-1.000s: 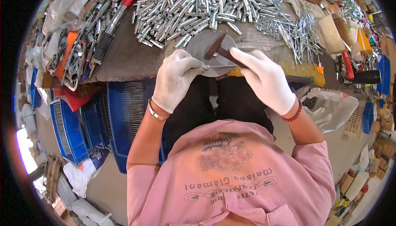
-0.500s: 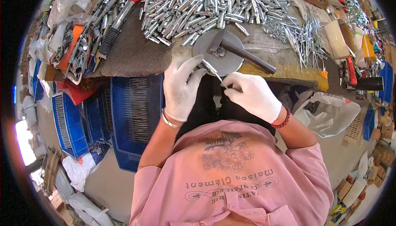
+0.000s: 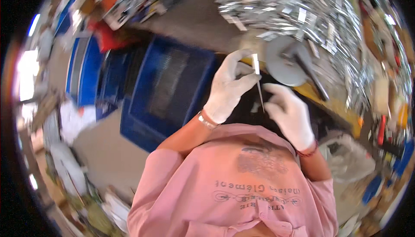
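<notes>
My gloved left hand (image 3: 229, 85) pinches a short shiny metal tube (image 3: 256, 65) between thumb and fingers. A thin metal rod (image 3: 261, 95) sticks out of the tube's lower end, slanting down toward me. Beside the rod's tip, my gloved right hand (image 3: 293, 118) has its thumb and fingers apart, holding nothing. On the bench edge just beyond lies a grey round plate (image 3: 279, 73), with a hammer (image 3: 310, 75) across it.
A large heap of metal tubes (image 3: 285, 14) covers the bench, blurred by motion. At the left stands a blue bin (image 3: 142, 107) with thin rods inside, near a second blue bin (image 3: 91, 75). A clear plastic bag (image 3: 348, 159) hangs or lies at the right.
The view has swung, so the bench sits further right and tilted. My right hand has let go of the rod and moved off it; my left still grips the tube, now more upright.
</notes>
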`<action>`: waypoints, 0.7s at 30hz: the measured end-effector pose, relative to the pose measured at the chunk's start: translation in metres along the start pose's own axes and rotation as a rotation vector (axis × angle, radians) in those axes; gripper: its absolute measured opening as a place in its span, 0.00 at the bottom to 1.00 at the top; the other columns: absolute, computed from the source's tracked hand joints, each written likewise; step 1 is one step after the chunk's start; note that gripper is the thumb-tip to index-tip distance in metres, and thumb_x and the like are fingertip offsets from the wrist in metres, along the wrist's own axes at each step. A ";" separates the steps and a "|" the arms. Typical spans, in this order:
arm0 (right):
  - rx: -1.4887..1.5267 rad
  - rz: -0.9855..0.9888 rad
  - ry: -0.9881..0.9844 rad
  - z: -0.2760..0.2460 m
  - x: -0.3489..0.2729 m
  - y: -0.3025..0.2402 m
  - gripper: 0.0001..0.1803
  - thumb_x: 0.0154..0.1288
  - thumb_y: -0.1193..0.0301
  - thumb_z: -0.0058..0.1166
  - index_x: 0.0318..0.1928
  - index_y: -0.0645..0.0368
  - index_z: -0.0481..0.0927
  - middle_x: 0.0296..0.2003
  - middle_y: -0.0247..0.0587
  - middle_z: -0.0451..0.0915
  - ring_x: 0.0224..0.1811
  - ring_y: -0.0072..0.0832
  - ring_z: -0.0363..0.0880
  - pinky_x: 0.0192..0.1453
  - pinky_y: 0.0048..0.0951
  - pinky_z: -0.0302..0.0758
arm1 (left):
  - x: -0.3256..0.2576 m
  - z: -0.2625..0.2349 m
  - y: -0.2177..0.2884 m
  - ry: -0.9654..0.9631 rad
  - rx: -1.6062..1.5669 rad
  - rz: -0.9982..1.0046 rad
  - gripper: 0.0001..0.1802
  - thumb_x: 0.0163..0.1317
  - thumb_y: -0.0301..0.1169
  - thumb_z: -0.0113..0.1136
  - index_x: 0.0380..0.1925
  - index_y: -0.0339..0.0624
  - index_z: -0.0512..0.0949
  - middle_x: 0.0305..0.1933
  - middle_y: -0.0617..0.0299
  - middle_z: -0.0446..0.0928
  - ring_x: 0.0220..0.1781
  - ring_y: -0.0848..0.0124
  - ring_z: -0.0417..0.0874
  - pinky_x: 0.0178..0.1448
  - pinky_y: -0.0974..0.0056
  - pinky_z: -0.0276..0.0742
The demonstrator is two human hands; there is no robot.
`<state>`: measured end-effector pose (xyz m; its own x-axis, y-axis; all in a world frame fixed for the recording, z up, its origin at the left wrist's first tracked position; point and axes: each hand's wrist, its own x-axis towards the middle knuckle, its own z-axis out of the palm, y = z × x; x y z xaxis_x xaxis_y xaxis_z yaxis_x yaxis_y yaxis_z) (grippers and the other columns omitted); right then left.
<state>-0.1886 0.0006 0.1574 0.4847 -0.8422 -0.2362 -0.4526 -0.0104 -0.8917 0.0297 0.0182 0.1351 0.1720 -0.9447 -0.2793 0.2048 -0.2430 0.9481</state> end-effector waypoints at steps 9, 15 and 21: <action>0.136 -0.057 0.351 -0.046 0.024 0.035 0.24 0.82 0.78 0.51 0.74 0.66 0.81 0.41 0.36 0.84 0.31 0.16 0.74 0.37 0.20 0.73 | -0.017 -0.225 -0.148 0.799 0.037 -0.057 0.35 0.62 0.28 0.76 0.70 0.31 0.79 0.49 0.58 0.86 0.41 0.72 0.84 0.45 0.64 0.82; 0.175 -0.062 0.393 -0.043 0.024 0.040 0.24 0.83 0.78 0.49 0.73 0.69 0.81 0.39 0.36 0.82 0.29 0.15 0.71 0.33 0.20 0.71 | -0.039 -0.377 -0.287 0.953 0.495 -0.317 0.31 0.60 0.26 0.76 0.64 0.29 0.84 0.53 0.53 0.90 0.49 0.64 0.91 0.54 0.58 0.87; 0.190 -0.062 0.404 -0.044 0.025 0.040 0.24 0.83 0.78 0.49 0.73 0.69 0.81 0.39 0.37 0.83 0.28 0.15 0.71 0.33 0.20 0.71 | -0.009 -0.425 -0.325 0.941 0.533 -0.418 0.30 0.56 0.28 0.79 0.61 0.30 0.87 0.51 0.49 0.92 0.55 0.56 0.92 0.61 0.55 0.86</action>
<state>-0.2271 -0.0446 0.1324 0.1585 -0.9864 -0.0439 -0.2677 -0.0001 -0.9635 0.3714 0.1999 -0.2352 0.8815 -0.2860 -0.3757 0.0210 -0.7711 0.6364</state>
